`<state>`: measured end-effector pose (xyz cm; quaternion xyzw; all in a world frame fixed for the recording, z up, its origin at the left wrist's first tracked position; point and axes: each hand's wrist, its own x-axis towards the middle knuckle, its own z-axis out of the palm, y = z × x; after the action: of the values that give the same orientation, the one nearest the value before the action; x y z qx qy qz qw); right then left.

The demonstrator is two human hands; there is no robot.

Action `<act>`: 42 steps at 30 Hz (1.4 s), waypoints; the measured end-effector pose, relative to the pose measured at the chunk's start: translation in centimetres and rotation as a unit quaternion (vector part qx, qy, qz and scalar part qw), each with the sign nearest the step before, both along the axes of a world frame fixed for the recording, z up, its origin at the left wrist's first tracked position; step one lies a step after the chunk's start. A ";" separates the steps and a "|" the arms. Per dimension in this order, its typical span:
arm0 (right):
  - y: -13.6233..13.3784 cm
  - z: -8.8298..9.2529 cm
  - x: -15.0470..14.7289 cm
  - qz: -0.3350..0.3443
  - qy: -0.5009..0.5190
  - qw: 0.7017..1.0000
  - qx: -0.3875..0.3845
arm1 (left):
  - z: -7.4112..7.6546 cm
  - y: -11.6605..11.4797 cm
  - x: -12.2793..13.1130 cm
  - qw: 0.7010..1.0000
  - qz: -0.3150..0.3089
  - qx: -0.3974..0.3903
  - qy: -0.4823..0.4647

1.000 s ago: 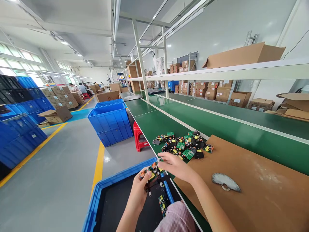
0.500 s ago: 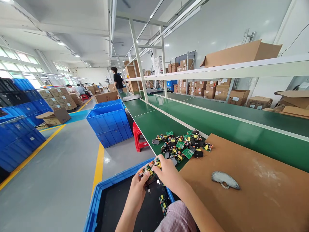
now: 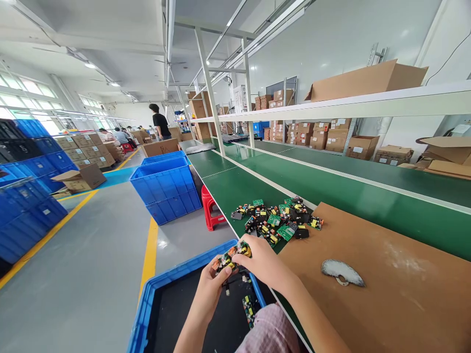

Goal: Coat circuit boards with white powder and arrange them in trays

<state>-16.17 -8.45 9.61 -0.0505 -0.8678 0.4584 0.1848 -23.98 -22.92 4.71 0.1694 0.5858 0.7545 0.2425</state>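
A circuit board (image 3: 230, 257) with yellow and orange components is held between my two hands, above a blue crate lined in black. My left hand (image 3: 210, 282) grips its near left end, thumb on top. My right hand (image 3: 255, 255) closes on its right end, fingers partly hidden behind it. Below, inside the blue crate (image 3: 147, 299), lies another circuit board (image 3: 248, 310) beside my knee. A pile of circuit boards (image 3: 274, 220) with black casing pieces rests on the green bench just beyond my right hand.
A brown board (image 3: 386, 304) covers the bench at right, bearing a curved grey blade-like piece (image 3: 342, 272). Blue crates (image 3: 165, 184) and a red stool (image 3: 209, 208) stand left of the green bench (image 3: 221, 171). A shelf (image 3: 331, 105) runs above. A person (image 3: 160, 122) is farther back.
Both hands have barely shifted; the circuit board between them is turned slightly and its components show more. The person in the background has moved left.
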 end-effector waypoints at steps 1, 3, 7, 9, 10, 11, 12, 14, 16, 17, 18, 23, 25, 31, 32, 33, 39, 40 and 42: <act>0.1 0.1 0.1 0.009 -0.003 1.000 -0.014 | 0.0 0.0 0.0 1.000 0.004 -0.001 -0.011; 0.4 0.4 0.3 0.032 -0.007 0.999 -0.043 | 0.1 -0.2 0.0 1.000 0.005 -0.001 -0.029; 0.8 0.9 0.5 0.073 -0.006 0.994 -0.087 | 0.0 -0.5 -0.2 0.999 0.001 0.007 -0.047; 0.8 0.8 0.4 0.075 -0.014 0.992 -0.101 | -0.4 -0.7 -0.3 0.998 0.020 0.005 -0.059; 0.8 0.7 0.3 0.075 -0.020 0.990 -0.116 | -0.6 -0.8 -0.3 0.997 0.027 0.005 -0.068; 0.8 0.5 0.2 0.085 -0.027 0.985 -0.145 | -0.8 -0.9 -0.4 0.996 0.030 0.008 -0.078; 0.7 0.3 0.0 0.106 -0.034 0.975 -0.190 | -1.0 -1.0 -0.4 0.995 0.030 0.016 -0.089; 0.7 -0.1 -0.2 0.170 -0.042 0.939 -0.297 | -1.2 -1.2 -0.5 0.993 0.024 0.048 -0.109; 0.9 -0.3 -0.4 0.209 -0.045 0.908 -0.359 | -1.1 -1.2 -0.6 0.990 0.018 0.083 -0.110; 1.2 -0.5 -0.4 0.202 -0.049 0.913 -0.350 | -0.9 -1.0 -0.6 0.991 0.012 0.089 -0.101; 1.6 -0.6 -0.3 0.173 -0.056 0.933 -0.311 | -0.7 -0.8 -0.7 0.993 0.004 0.079 -0.086; 5.2 -2.7 0.3 -0.095 -0.128 0.986 0.046 | -0.7 2.7 -2.2 0.995 -0.020 -0.080 0.058; 6.8 -3.9 0.5 -0.156 -0.176 0.966 0.110 | -1.4 4.9 -3.0 0.979 -0.025 -0.143 0.146; 8.9 -5.9 0.7 -0.178 -0.239 0.944 0.139 | -4.2 11.1 -4.5 0.890 0.023 -0.301 0.342; 8.9 -5.9 0.8 -0.183 -0.245 0.940 0.155 | -4.5 11.7 -4.5 0.886 0.031 -0.306 0.348; 8.9 -5.8 0.8 -0.187 -0.255 0.933 0.169 | -4.7 12.1 -4.5 0.878 0.041 -0.313 0.360; 8.4 -4.9 1.2 -0.184 -0.324 0.908 0.193 | -5.4 12.0 -4.8 0.868 0.066 -0.293 0.396; 8.3 -4.7 1.3 -0.183 -0.331 0.905 0.193 | -5.5 11.7 -4.8 0.879 0.065 -0.274 0.385; 8.2 -4.5 1.4 -0.179 -0.344 0.901 0.195 | -5.8 11.2 -4.8 0.899 0.067 -0.244 0.357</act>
<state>-14.81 -0.21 5.10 -0.3221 -0.9258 0.1934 -0.0402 -28.81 -11.71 -1.06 0.3238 0.8086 0.4913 -0.0002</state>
